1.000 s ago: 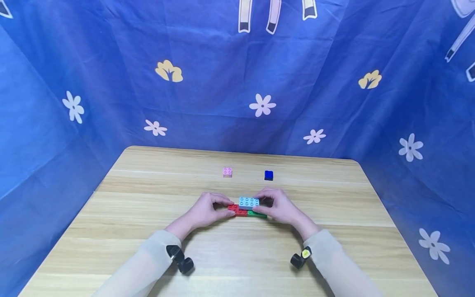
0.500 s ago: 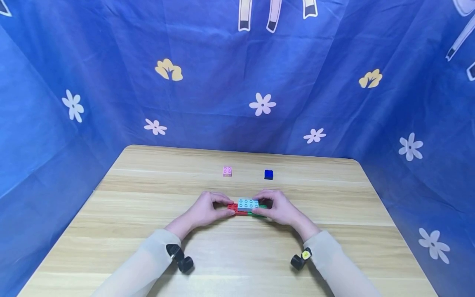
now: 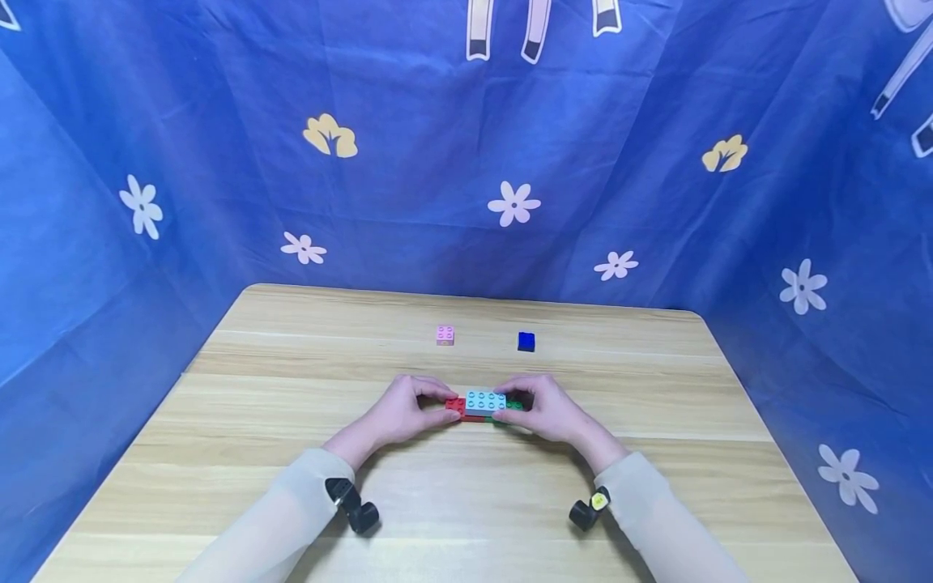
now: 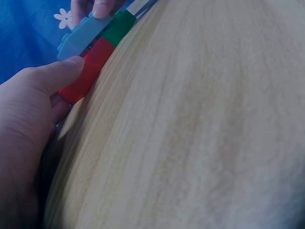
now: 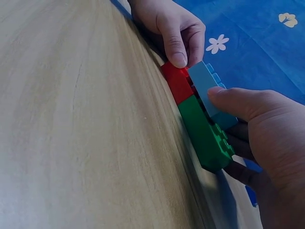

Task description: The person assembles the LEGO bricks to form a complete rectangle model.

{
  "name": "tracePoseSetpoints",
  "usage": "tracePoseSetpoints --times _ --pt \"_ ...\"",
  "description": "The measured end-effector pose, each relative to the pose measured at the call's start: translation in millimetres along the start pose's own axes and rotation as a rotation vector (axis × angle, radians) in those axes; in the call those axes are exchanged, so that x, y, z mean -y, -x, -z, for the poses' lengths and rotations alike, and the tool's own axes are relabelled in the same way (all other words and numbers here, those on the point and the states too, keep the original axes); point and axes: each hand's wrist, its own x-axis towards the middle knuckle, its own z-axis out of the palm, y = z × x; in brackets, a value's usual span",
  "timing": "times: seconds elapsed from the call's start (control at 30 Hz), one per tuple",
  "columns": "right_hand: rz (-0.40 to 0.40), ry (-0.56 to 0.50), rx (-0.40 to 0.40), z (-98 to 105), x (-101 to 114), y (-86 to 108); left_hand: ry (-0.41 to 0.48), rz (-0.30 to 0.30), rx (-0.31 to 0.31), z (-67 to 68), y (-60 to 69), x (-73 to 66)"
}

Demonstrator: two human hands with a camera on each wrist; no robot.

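My left hand (image 3: 410, 411) pinches the left end of a red toy brick (image 5: 177, 84) on the table. End to end with it lies a green brick (image 5: 201, 133), its right end studs bare. A light blue brick (image 3: 484, 402) lies over the joint between them, pinched by my right hand (image 3: 545, 410) between thumb and fingers. In both wrist views a narrow gap with studs shows beneath part of the light blue brick (image 4: 86, 37), so it does not look fully seated. Some of my right fingers are hidden behind the bricks.
Farther back on the wooden table (image 3: 328, 502) stand a pink brick (image 3: 445, 335) and a dark blue brick (image 3: 526, 342), apart from each other. Blue patterned cloth (image 3: 408, 194) rises behind the table and along both sides.
The light blue brick has come down and slightly nearer me onto the red and green bricks, uncovering green studs at the right. My left hand has stayed on the red brick.
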Motion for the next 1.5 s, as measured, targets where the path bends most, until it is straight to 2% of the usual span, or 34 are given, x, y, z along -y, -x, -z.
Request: tracePoseSetpoints --times 0.17,0.53,0.73,0.9,1.03,1.27,1.5 --pt "-0.006 0.015 0.004 0 0 -1.1 -0.005 0.017 0.006 0.2 -0.8 1.2" --pt "-0.011 0.042 0.021 2 0 -1.5 0.013 -0.020 0.040 3.1 -3.1 -2.8" --pt "0.002 0.067 0.029 2 0 -1.5 -0.013 0.003 0.065 4.5 -4.6 -9.1" --pt "0.014 0.080 0.027 2 -1 -1.4 -0.028 -0.023 0.071 0.8 -6.8 -18.0" --pt "0.023 0.075 0.026 1 -1 -1.6 0.030 -0.049 0.073 -4.4 -9.4 -24.0" --pt "0.003 0.048 0.021 0 -5 -1.0 0.084 -0.005 0.051 -9.8 -10.7 -23.0" --pt "-0.038 -0.003 0.015 -1 -5 -0.2 0.105 -0.005 0.030 -13.1 -11.3 -18.5"
